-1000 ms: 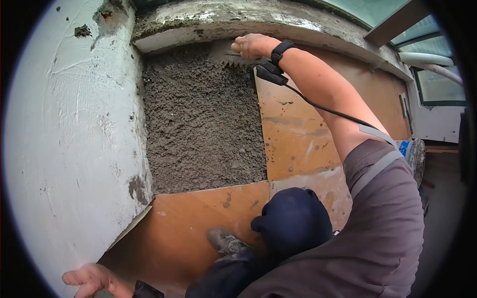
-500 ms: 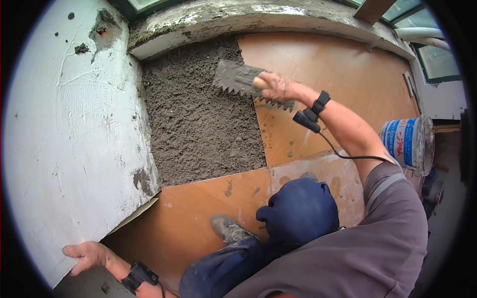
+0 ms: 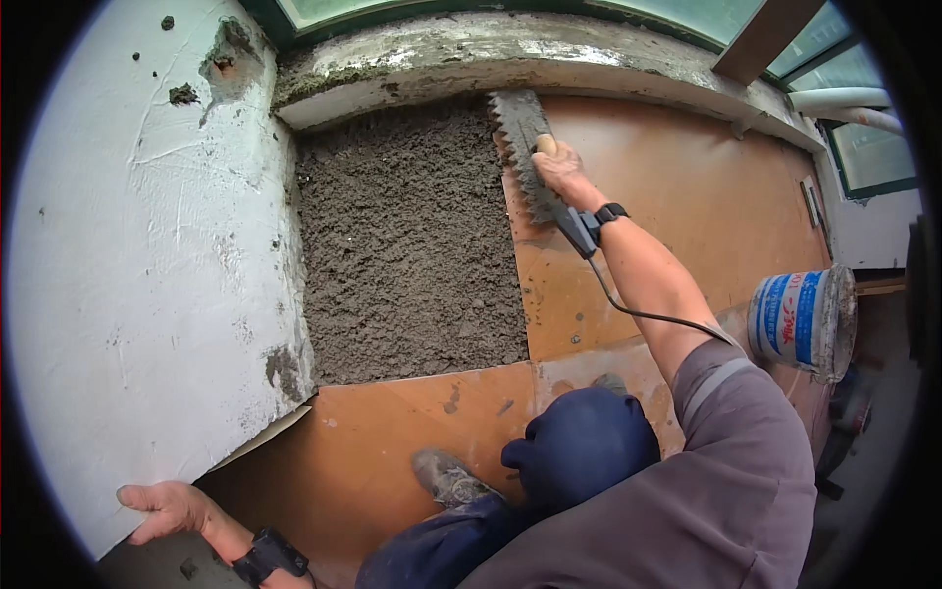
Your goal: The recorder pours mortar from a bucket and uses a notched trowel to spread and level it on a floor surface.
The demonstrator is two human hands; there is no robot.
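My right hand (image 3: pixel 561 167) grips the wooden handle of a steel notched trowel (image 3: pixel 520 118), held lengthwise over the boundary between rough grey mortar (image 3: pixel 402 255) and an orange tile (image 3: pixel 662 187). The trowel's toothed edge faces left, toward the mortar, and its far end is near the base of the concrete ledge (image 3: pixel 432 74). My left hand (image 3: pixel 162 510) grips the lower edge of the white wall (image 3: pixel 137 314) at bottom left, thumb outward. More orange tiles (image 3: pixel 373 442) lie below the mortar, under my boot and bent knee.
A white-and-blue bucket (image 3: pixel 795 319) stands at right. Green-framed windows (image 3: pixel 868 157) and white pipes (image 3: pixel 839 103) line the upper right. A narrow strip (image 3: pixel 812 201) lies by the right wall. A dark gap and dim objects (image 3: pixel 849 402) sit beyond the bucket.
The trowel came from the far edge toward me, then moved back up and turned from crosswise to lengthwise along the mortar's right edge. My left hand has closed on the wall edge.
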